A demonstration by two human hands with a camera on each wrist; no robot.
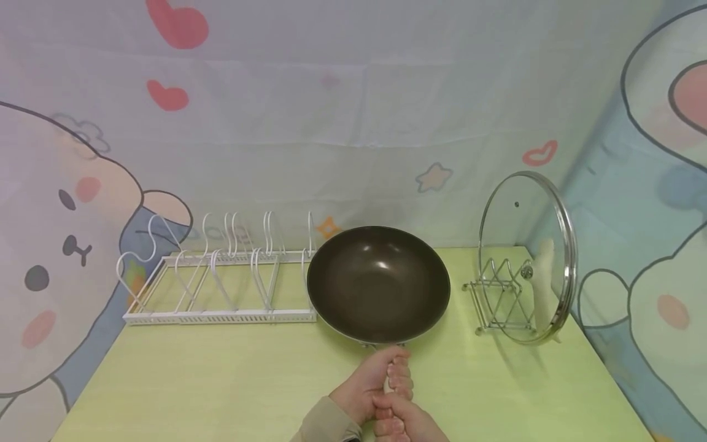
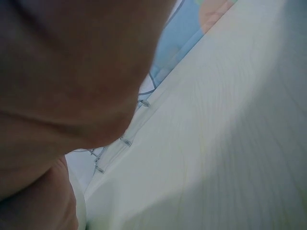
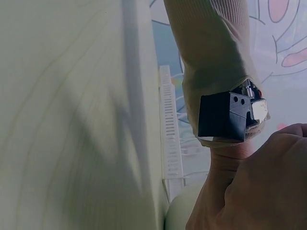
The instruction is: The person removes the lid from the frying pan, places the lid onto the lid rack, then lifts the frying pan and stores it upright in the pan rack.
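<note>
A wok (image 1: 378,285) with a dark brown inside is in the middle of the head view, its bowl over the far part of the table and its handle toward me. My left hand (image 1: 371,382) grips the handle close to the bowl, fingers curled round it. Just behind, my right hand (image 1: 407,418) holds the handle's near end, its thumb against the left hand. Both hands hide most of the handle. In the right wrist view the wok's pale outer side (image 3: 184,207) shows low beside the hands.
Left of the wok stands a white wire rack (image 1: 221,316) with upright loops. A small metal rack (image 1: 499,307) at the right holds a glass lid (image 1: 569,258) on edge. Printed cloth (image 1: 331,123) hangs behind the pale yellow-green table (image 1: 221,374).
</note>
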